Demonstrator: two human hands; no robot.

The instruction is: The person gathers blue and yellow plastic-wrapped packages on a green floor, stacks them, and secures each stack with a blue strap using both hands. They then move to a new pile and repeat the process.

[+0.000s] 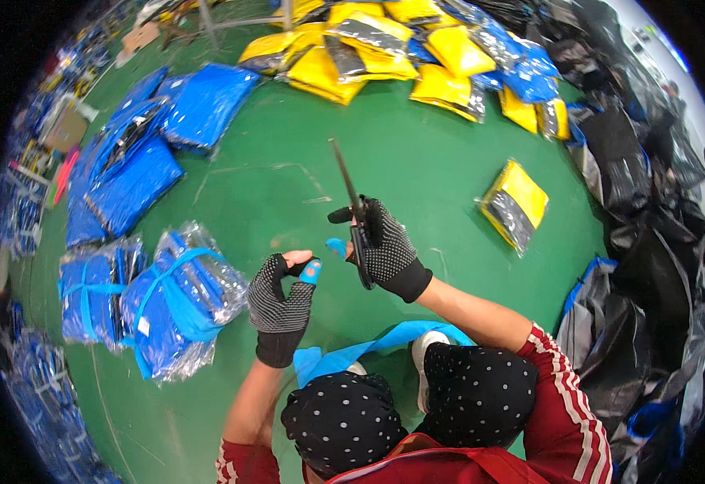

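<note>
In my right hand (389,246), gloved in black with pale dots, is a pair of scissors (343,171) with a dark handle. The blades point away from me, up and slightly left. My left hand (281,292) wears a similar glove and is raised to the left of it. Its thumb and a bare fingertip come close together; anything between them is too small to make out. Light blue covers both thumb tips. Along my feet on the green floor runs a light blue strip (384,338). Two bundles of packed blue goods, a nearer bundle (171,298) and another bundle (90,294), are tied with light blue strips.
Blue packages (207,105) in clear film lie at the far left. Yellow and black packages (368,48) are heaped at the back. One yellow and black package (515,206) lies alone to the right. Black bags (643,266) line the right side.
</note>
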